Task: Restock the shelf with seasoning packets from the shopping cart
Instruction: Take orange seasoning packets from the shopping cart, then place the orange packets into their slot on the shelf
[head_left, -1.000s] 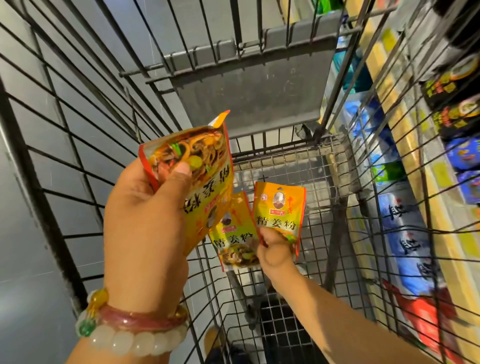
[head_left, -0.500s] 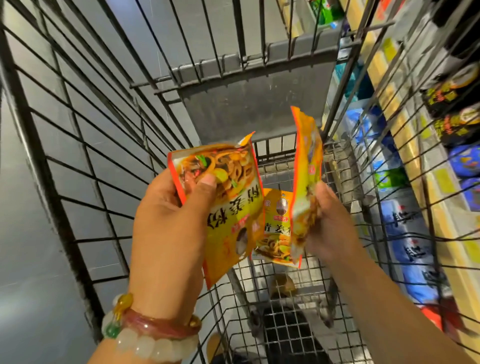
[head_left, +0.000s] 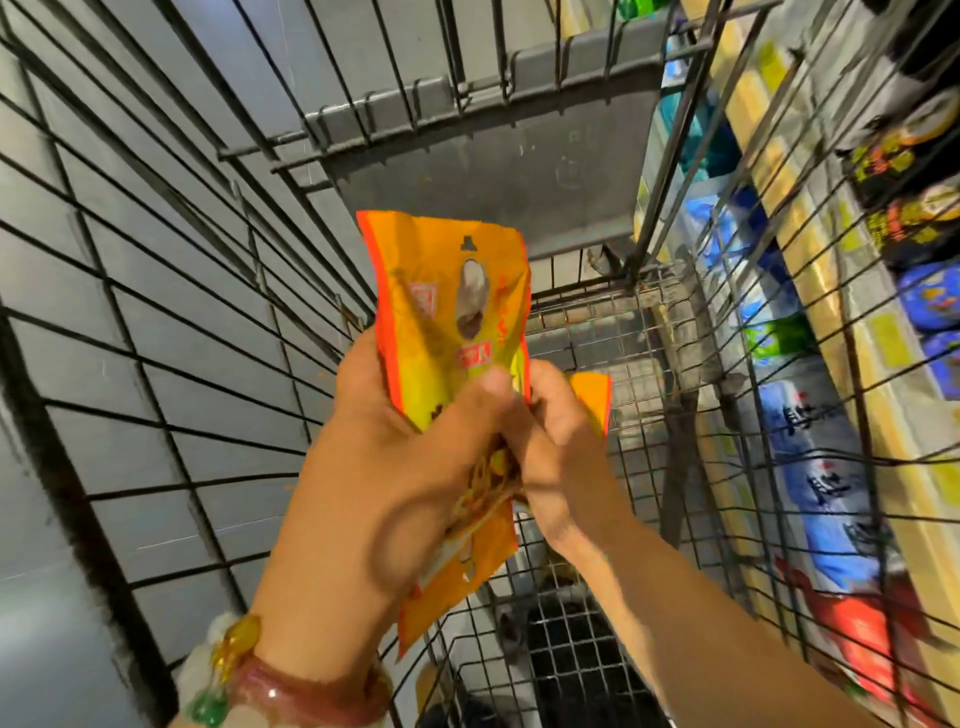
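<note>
Seen from the head camera, looking down into a wire shopping cart (head_left: 218, 332) with dark bars and a grey fold-down flap (head_left: 498, 156) at 12 o'clock.

At centre, left hand (head_left: 395, 467) raised over the basket, thumb curled across the front of a yellow-orange seasoning packet (head_left: 457, 332) and gripping it. Packet held roughly upright, top edge toward 12 o'clock, small portrait printed on its face, red trim along its left edge. Lower part of the held packets, with a noodle picture, sticking out beneath the palm toward 6 o'clock; whether one packet or a stack, hard to tell through the blur.

Right hand (head_left: 558, 452) just at 3 o'clock of the left, touching the same bundle, fingers curled against its right edge. Behind those fingers, the orange corner of a second packet (head_left: 592, 400) poking out toward 3 o'clock, pinched in that hand.

On the left wrist at 7 o'clock, a reddish bangle (head_left: 311, 691) and a pale bead bracelet (head_left: 208, 680) with green and amber beads.

Beyond the cart's right wall, from 1 to 5 o'clock, store shelf (head_left: 826, 291) with yellow edge strips, stocked with blue bags (head_left: 810, 462), red packs (head_left: 852, 639) and dark packages (head_left: 904, 223), all blurred.

Through the mesh floor at 6 o'clock, dark shapes, not identifiable.
</note>
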